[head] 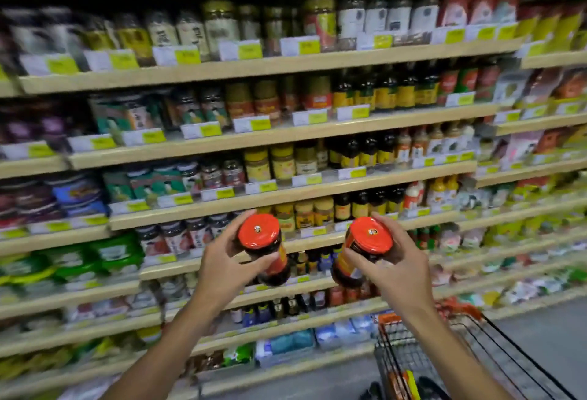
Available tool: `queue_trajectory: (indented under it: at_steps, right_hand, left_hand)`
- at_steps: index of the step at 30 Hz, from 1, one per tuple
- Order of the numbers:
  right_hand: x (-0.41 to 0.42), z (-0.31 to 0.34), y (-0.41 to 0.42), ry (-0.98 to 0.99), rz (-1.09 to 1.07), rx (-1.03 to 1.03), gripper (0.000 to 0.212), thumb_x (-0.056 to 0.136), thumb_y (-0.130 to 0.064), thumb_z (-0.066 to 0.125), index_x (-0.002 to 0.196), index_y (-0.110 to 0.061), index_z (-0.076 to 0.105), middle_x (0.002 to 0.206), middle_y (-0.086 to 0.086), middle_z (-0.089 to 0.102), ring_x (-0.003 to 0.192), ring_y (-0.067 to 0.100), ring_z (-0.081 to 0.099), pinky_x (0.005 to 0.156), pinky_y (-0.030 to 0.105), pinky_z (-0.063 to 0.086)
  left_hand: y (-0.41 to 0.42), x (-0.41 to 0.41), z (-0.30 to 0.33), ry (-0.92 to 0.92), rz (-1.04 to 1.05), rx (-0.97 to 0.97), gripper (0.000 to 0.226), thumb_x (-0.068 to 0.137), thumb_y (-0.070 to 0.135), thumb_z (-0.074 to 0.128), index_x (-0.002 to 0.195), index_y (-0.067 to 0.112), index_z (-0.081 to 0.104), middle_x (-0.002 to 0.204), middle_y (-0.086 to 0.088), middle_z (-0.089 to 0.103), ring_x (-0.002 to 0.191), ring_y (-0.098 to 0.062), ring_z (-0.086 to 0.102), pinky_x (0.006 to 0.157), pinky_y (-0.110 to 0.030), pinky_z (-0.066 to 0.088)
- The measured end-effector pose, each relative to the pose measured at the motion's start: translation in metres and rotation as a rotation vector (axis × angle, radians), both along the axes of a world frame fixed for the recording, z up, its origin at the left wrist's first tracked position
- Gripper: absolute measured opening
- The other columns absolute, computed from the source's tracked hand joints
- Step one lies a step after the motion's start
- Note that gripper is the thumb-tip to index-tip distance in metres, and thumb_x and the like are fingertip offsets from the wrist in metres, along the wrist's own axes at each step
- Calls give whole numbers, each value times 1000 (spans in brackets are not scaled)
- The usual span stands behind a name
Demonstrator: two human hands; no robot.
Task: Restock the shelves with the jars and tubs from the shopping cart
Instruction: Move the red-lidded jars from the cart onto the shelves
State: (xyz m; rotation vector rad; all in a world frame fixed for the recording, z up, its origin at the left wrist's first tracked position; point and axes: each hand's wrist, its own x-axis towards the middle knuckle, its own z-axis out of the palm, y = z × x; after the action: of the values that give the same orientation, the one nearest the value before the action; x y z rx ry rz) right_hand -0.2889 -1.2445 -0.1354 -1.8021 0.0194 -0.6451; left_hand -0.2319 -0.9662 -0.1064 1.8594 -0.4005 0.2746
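Observation:
My left hand (227, 264) grips a dark jar with a red lid (260, 231), its fingers and thumb curled round the body. A second jar of the same kind (371, 234) is held by my right hand (397, 269). Both jars are raised in front of the shelves (286, 196), tilted with their lids toward me. The black wire shopping cart (422, 364) stands at the lower right, below my right forearm, with a few packages inside.
Many rows of wooden shelves fill the view, packed with jars, bottles and pouches behind yellow price tags. Green bags (111, 256) sit at the left. A grey floor (546, 333) shows at the lower right beside the cart.

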Motion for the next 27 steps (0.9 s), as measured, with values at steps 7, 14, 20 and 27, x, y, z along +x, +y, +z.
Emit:
queue_trajectory:
  at_steps: [7, 14, 20, 27]
  right_hand:
    - [11, 20, 158, -29, 243, -106, 79, 62, -63, 86, 132, -52, 54, 123, -32, 60, 115, 2, 63, 96, 36, 58]
    - [-7, 34, 336, -44, 404, -67, 74, 62, -62, 87, 128, -55, 54, 126, -26, 62, 115, 1, 63, 98, 38, 56]
    - [-24, 48, 467, -73, 541, -57, 71, 64, -51, 90, 127, -52, 56, 124, -28, 62, 111, -8, 61, 100, 32, 55]
    - [-19, 63, 582, -98, 701, -65, 74, 60, -62, 84, 126, -54, 54, 124, -29, 60, 111, -9, 60, 97, 27, 56]
  left_hand:
    - [167, -63, 6, -42, 235, -22, 86, 58, 31, 88, 137, 37, 54, 127, 25, 60, 111, 12, 61, 92, -12, 52]
    - [334, -136, 22, -108, 388, 28, 84, 59, 30, 88, 135, 35, 53, 122, 32, 60, 110, 17, 58, 93, -11, 50]
    - [452, -183, 36, -131, 516, 39, 86, 62, 32, 92, 139, 32, 55, 136, 9, 62, 122, -4, 61, 99, -32, 54]
    - [543, -211, 52, -172, 644, 10, 85, 61, 27, 92, 138, 31, 56, 128, 13, 65, 111, 3, 65, 93, -22, 56]
